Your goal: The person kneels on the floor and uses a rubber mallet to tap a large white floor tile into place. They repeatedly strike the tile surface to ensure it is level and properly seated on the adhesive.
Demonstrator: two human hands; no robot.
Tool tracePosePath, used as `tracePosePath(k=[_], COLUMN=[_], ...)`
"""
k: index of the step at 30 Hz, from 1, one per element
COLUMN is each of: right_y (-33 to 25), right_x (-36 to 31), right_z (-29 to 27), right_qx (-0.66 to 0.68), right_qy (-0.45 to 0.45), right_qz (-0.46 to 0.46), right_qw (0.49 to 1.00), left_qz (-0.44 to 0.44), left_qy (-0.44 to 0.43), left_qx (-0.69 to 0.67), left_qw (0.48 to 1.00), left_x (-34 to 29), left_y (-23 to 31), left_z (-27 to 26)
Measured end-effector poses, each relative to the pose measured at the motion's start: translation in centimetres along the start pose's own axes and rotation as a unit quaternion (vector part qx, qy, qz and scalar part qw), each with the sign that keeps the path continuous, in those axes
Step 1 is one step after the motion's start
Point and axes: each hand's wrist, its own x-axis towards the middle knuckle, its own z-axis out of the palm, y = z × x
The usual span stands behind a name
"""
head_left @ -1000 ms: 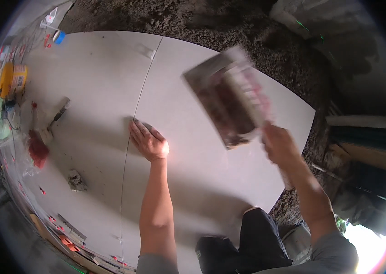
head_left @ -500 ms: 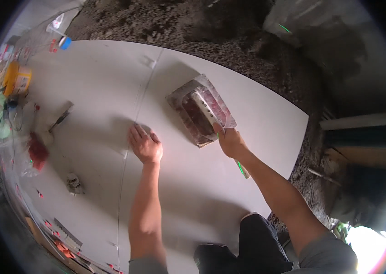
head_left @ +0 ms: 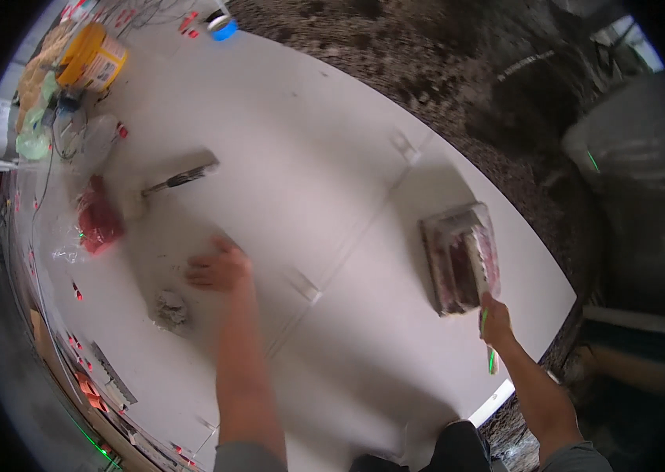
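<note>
My right hand grips the handle of a tamper, a paddle-like tool with a broad, stained reddish rectangular head. Its head is over the right part of a large pale tile floor. My left hand, somewhat blurred, is open with fingers spread and holds nothing. It is low over the tiles, and I cannot tell whether it touches them. A crumpled greyish lump lies just to its lower left. Beyond the hand is a tool with a dark handle. Small clear clips stand along the tile joint.
At the far left are a yellow bucket, a pale green bag and a red bundle in clear plastic. A blue-rimmed round item sits at the far edge. Rough dark ground borders the tiles. A grey toothed strip lies lower left.
My view has swung, so the floor appears shifted. My left hand has left the tile joint and moved left toward the greyish lump. The tamper, still in my right hand, is now farther right.
</note>
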Motion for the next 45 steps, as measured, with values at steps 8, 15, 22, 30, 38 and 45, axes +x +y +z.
tracePosePath(k=[8, 15, 22, 30, 38, 45], right_y=[-28.0, -62.0, -77.6, -68.8, -33.6, -2.8], right_x=[-0.8, 15.0, 16.8, 15.0, 1.2, -3.5], right_z=[3.3, 24.6, 32.3, 34.3, 11.1, -12.8], right_qx=[-0.086, -0.23, -0.414, -0.073, -0.055, -0.155], right_qy=[0.118, 0.135, 0.087, 0.105, 0.049, 0.364], right_qz=[-0.404, -0.632, -0.568, -0.697, -0.54, -0.219], right_qw=[0.903, 0.727, 0.706, 0.706, 0.838, 0.892], left_qz=[0.021, 0.005, 0.016, 0.066, 0.071, 0.102], left_qy=[-0.061, -0.112, -0.072, -0.006, 0.014, 0.132], left_qx=[-0.015, -0.021, -0.033, -0.047, 0.006, 0.001], left_qw=[0.998, 0.994, 0.997, 0.997, 0.997, 0.986], left_x=[-0.5, -0.2, -0.3, -0.4, -0.3, 2.5], left_y=[0.7, 1.0, 0.5, 0.8, -0.8, -3.2], left_z=[-3.1, -4.1, -3.6, -4.1, -0.7, 5.6])
